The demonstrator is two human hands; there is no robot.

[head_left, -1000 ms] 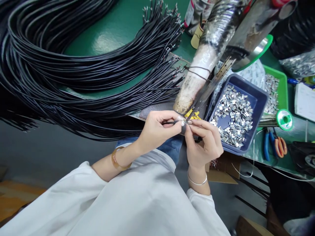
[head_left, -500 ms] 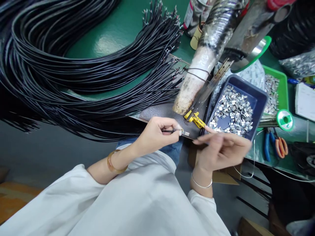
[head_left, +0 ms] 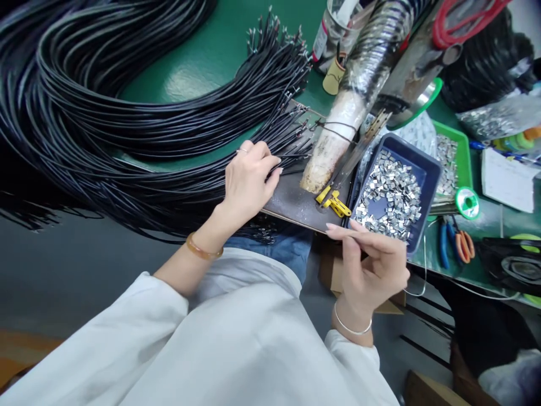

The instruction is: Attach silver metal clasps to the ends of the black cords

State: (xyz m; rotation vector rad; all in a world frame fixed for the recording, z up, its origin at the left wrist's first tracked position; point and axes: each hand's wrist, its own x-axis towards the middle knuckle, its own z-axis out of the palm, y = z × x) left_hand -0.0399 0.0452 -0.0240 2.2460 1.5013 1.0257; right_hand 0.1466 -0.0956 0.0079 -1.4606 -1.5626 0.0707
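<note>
Over a bundle of black cables (head_left: 169,121), my left hand (head_left: 248,176) bends its fingers at the cable ends. Its thumb and index finger are slightly apart, beside one black cable. Whether they touch it is hard to see. My right hand (head_left: 372,262) hovers at the front corner of a dark blue tray (head_left: 429,169) of small metal connector shells (head_left: 395,189). Its fingers stretch to the left, the thumb lies close under them, and nothing shows in them. Just beyond its fingertips lies a yellow plastic tool (head_left: 335,201) on the dark board (head_left: 296,197).
A wrapped duct (head_left: 332,135) slants down over the board. Right of the tray are a green bin (head_left: 464,163), a solder spool (head_left: 467,203), pliers with blue and orange handles (head_left: 454,242) and paper (head_left: 507,177). Several cable ends (head_left: 262,232) hang by the board's front edge.
My left hand has moved up and left to the bundle, no longer holding the cable with a metal end it gripped before. My right hand has shifted slightly and slowed.
</note>
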